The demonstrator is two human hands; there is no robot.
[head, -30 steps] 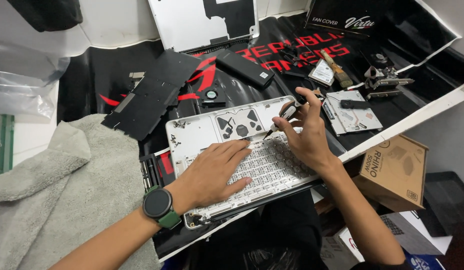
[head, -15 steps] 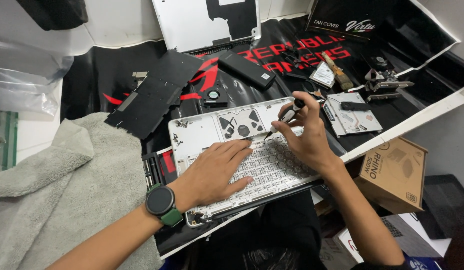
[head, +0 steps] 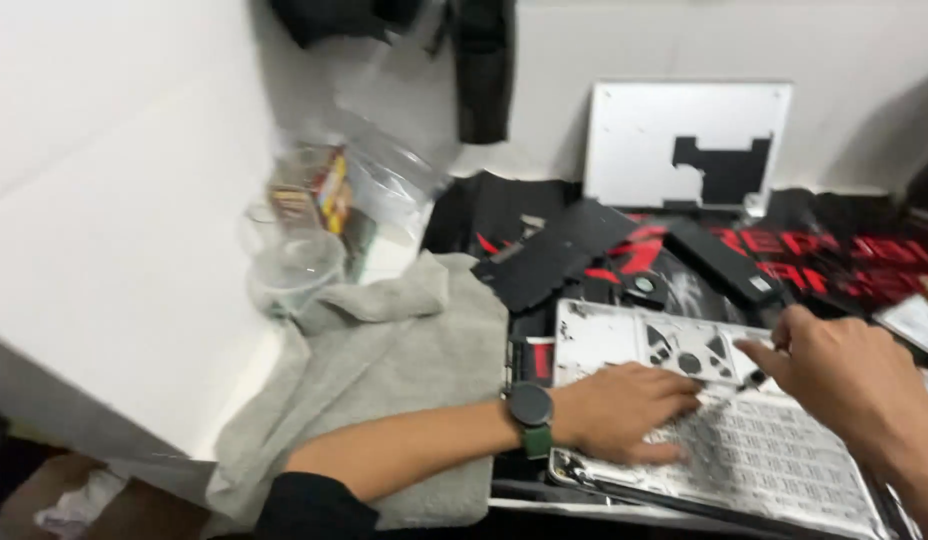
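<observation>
**Two hands on an opened white laptop shell**

The left hand (head: 624, 410) lies flat, palm down, on the white opened laptop shell (head: 624, 335), which rests on the worktop at the lower right of the view. The fingers of this hand are spread and released; they press on the grid of the pale keyboard backing (head: 784, 460) and grasp nothing. On the left wrist there is a round black watch with a green strap (head: 531, 410).

The right hand (head: 844, 375) comes in from the right edge. Its index finger is stretched toward the upper part of the shell, near the round dark fan openings (head: 684, 350). The picture is blurred here, so I cannot tell if this hand holds a small tool or not.

Under the shell is a black mat with red print (head: 844, 250). On the mat, just behind the shell, lie a flat black rectangular panel (head: 554, 255) and a long black bar-shaped part (head: 729, 262). A white laptop bottom cover with a black cut-out patch (head: 684, 145) leans upright against the wall. To the left of the shell a grey folded towel (head: 404, 340) covers the worktop, and beyond it stand a clear plastic cup (head: 289, 265) and a clear plastic bag with colourful contents (head: 354, 190).
</observation>
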